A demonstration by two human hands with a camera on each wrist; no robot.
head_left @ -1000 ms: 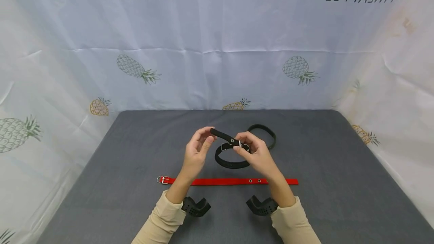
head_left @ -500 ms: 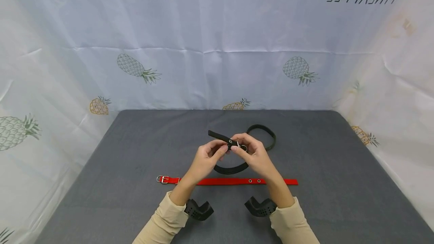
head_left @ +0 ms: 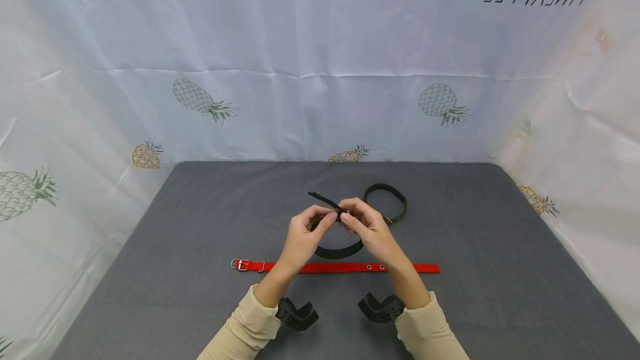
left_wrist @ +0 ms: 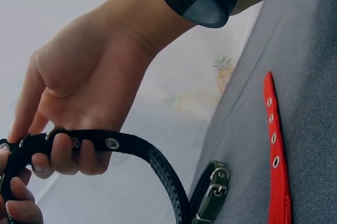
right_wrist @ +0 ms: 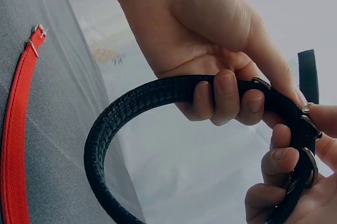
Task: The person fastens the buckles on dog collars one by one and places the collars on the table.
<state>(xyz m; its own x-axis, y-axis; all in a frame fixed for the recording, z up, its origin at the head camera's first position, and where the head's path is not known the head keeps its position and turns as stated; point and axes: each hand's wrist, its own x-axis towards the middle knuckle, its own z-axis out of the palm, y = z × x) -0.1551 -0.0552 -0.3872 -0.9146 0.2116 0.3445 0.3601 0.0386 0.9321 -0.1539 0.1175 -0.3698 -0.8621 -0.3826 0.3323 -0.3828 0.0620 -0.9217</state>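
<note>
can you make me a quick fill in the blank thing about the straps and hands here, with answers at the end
1. The held strap, in the left hand and right hand, is coloured ____.
2. From the person's side, the red strap has its buckle at its ____ end.
3. The green strap lies ____ from the person than the red strap.

Missing words: black; left; farther

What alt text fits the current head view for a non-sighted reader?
A person's left hand and right hand hold a looped black strap over a gray table. A red strap lies stretched out lower in the view; a dark green looped strap lies beyond the right hand, and pineapple-print cloth hangs behind.
</note>
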